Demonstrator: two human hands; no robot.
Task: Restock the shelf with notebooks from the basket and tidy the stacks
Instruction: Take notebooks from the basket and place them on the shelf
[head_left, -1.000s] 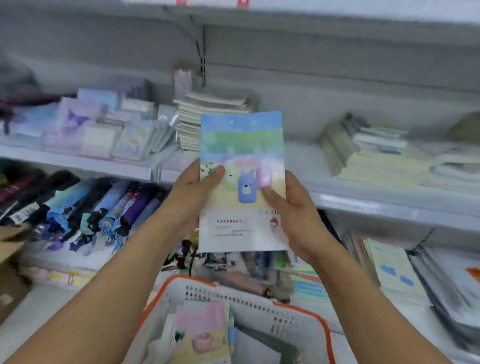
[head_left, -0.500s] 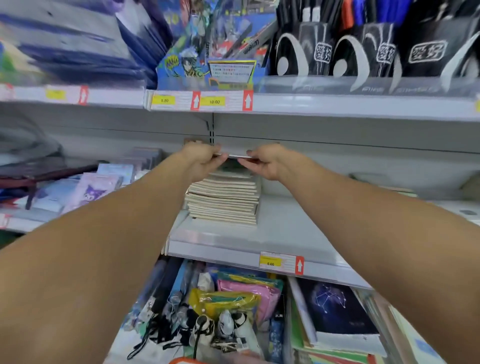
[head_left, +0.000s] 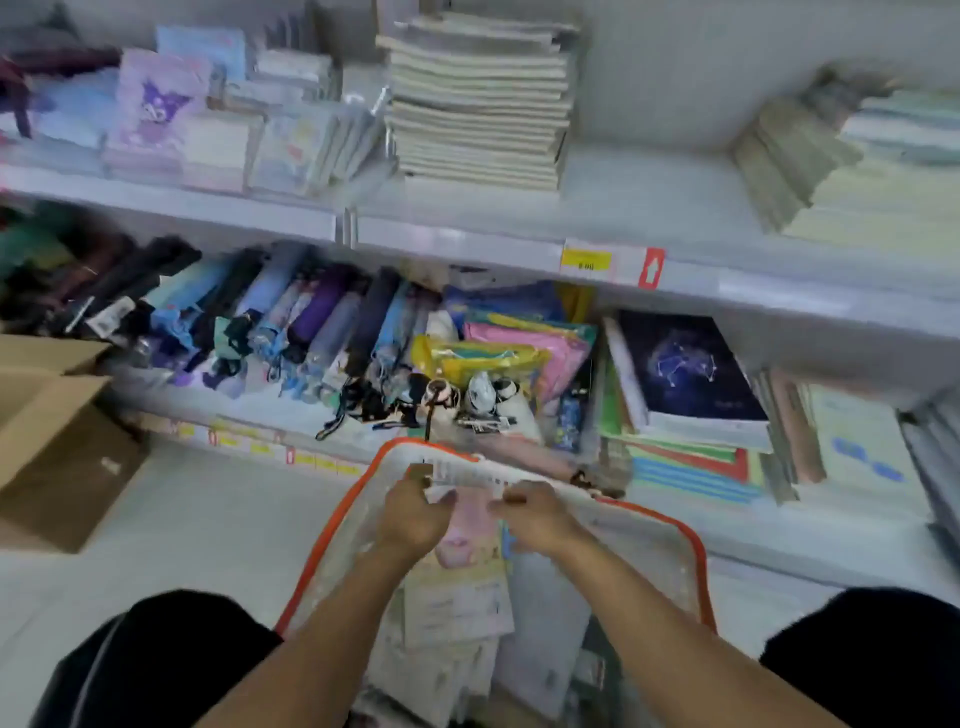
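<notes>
Both your hands have dropped from the shelf stack (head_left: 480, 98) into the basket (head_left: 670, 525), left hand (head_left: 410, 517) and right hand (head_left: 537, 519) pinching the pink notebook (head_left: 475, 525) between them, its long axis running toward you.

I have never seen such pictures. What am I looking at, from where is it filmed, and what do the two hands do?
No machine here: a person wears a camera on the head, looking down at their own arms. Both hands, the left hand and the right hand, reach into an orange-rimmed basket of notebooks and take hold of a pastel notebook; the exact grip is blurred. On the shelf above stands a tall stack of notebooks. The lower shelf holds folded umbrellas and a dark starry notebook. A cardboard box sits on the floor to the left.
</notes>
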